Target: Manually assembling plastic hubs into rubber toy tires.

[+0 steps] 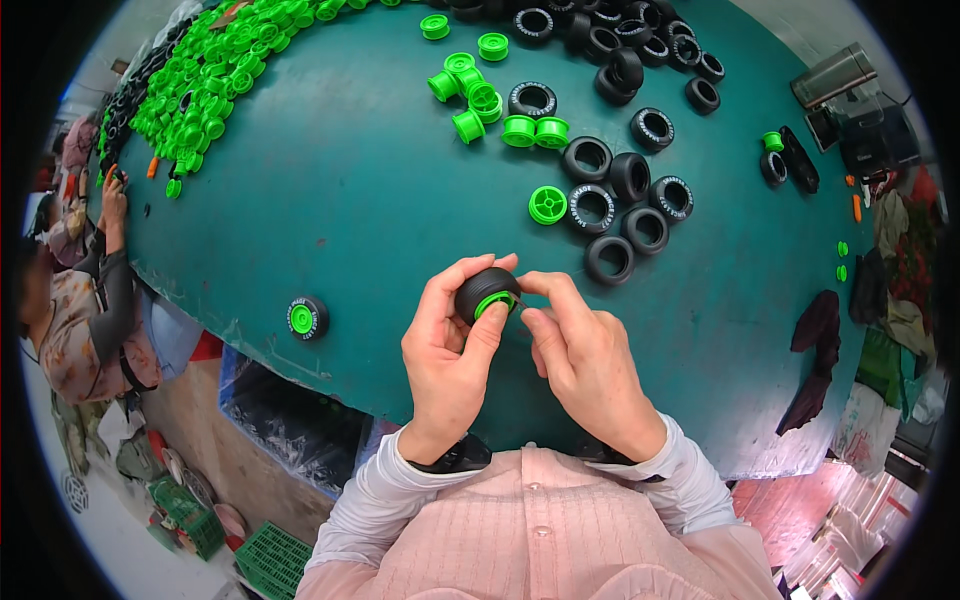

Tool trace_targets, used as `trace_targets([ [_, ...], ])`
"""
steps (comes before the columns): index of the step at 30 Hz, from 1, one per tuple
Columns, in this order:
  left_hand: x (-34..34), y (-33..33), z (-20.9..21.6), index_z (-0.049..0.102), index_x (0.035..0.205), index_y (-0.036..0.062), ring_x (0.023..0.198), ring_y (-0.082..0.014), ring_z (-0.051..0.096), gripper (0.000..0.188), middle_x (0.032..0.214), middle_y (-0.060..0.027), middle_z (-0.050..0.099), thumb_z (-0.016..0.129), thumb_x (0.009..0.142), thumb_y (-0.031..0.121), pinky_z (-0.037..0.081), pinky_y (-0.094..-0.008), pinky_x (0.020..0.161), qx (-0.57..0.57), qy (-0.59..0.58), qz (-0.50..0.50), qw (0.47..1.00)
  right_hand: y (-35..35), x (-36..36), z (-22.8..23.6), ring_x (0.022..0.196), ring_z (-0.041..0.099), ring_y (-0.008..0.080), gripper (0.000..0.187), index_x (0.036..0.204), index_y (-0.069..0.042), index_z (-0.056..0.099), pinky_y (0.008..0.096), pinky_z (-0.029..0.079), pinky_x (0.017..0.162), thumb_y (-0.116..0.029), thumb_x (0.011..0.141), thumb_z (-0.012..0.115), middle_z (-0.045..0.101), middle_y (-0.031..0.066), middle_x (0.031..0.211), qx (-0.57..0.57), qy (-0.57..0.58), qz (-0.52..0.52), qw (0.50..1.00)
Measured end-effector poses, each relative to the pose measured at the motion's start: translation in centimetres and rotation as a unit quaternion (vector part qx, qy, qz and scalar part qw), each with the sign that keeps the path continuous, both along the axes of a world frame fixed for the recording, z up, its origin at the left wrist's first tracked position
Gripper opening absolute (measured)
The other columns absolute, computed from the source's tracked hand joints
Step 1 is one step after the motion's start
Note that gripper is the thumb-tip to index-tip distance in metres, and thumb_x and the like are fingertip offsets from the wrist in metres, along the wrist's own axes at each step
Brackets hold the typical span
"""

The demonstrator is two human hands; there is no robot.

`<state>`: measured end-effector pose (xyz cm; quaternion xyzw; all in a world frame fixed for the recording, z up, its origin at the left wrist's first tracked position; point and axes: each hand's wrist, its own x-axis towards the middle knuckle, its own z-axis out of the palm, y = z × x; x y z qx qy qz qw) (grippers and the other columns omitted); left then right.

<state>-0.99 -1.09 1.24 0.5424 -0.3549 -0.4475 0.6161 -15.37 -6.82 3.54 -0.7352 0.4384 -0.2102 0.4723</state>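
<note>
Left hand (450,358): wrapped firmly around a black tyre (478,287) with a green rim (492,299) in its opening, thumb pressed to the rim's edge.
Right hand (592,362): thumb and forefinger close together at the tyre's right side; from here I cannot tell whether they pinch a thin tool.
Tyre and rim: held above the green table (390,210), in front of a pink top (490,520).
Table: loose tyres (630,178) and spare rims (190,110) lie beyond the hands; a lone wheel (303,318) rests to the left.
Risk: a slackening left thumb could let the rim tilt; slipping right fingertips could scuff the tyre.
Lettering: raised white characters ring several loose tyres' sidewalls; none is readable on the held one.
</note>
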Motion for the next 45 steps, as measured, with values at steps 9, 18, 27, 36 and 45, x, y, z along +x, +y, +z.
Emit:
trace_targets([
  [9,-0.1,-0.5,-0.1,0.056,0.135,-0.0023,0.112,-0.0196,0.065,0.039,0.128,-0.0165,0.067,0.061,0.096,-0.006,0.053,-0.0318,0.097,-0.003,-0.074,0.016,0.997,-0.4,0.7,0.4,0.056,0.064,0.0384,0.023,0.122,-0.005,0.053,0.0496,0.045,0.050,-0.011,0.100,0.059,0.062,0.0164,0.061,-0.091,0.051,0.003,0.995],
  [18,-0.3,-0.5,0.3,0.053,0.136,-0.0023,0.108,-0.0171,0.066,0.038,0.130,-0.0163,0.064,0.060,0.099,-0.003,0.060,-0.0301,0.089,0.025,0.022,0.009,0.999,-1.5,0.2,1.4,0.062,0.067,0.0405,0.029,0.125,-0.001,0.051,0.0505,0.049,0.055,-0.011,0.100,0.059,0.067,0.0184,0.067,-0.066,0.077,0.009,0.995],
  [27,0.3,-0.6,0.0,0.050,0.137,-0.0037,0.114,-0.0197,0.064,0.037,0.134,-0.0214,0.061,0.059,0.101,-0.001,0.060,-0.0331,0.093,0.012,0.114,-0.003,0.993,-1.3,-0.3,0.8,0.064,0.065,0.0411,0.024,0.122,-0.005,0.053,0.0511,0.046,0.060,-0.012,0.101,0.058,0.065,0.0189,0.068,0.036,0.043,0.030,0.998],
  [36,0.3,-0.6,-0.7,0.052,0.135,-0.0031,0.115,-0.0177,0.063,0.036,0.133,-0.0167,0.062,0.060,0.100,-0.002,0.058,-0.0319,0.095,-0.028,0.029,0.000,0.999,-2.5,-0.1,0.7,0.070,0.066,0.0386,0.024,0.123,-0.004,0.052,0.0495,0.047,0.063,-0.011,0.101,0.054,0.066,0.0169,0.071,0.127,0.003,0.045,0.991],
  [45,-0.1,-0.7,-0.4,0.055,0.134,-0.0032,0.113,-0.0187,0.064,0.037,0.130,-0.0158,0.065,0.060,0.097,-0.006,0.058,-0.0310,0.092,-0.019,-0.038,-0.007,0.999,-0.8,0.9,0.3,0.062,0.069,0.0380,0.031,0.129,-0.003,0.051,0.0466,0.049,0.053,-0.010,0.100,0.059,0.069,0.0159,0.069,-0.098,0.060,-0.019,0.993],
])
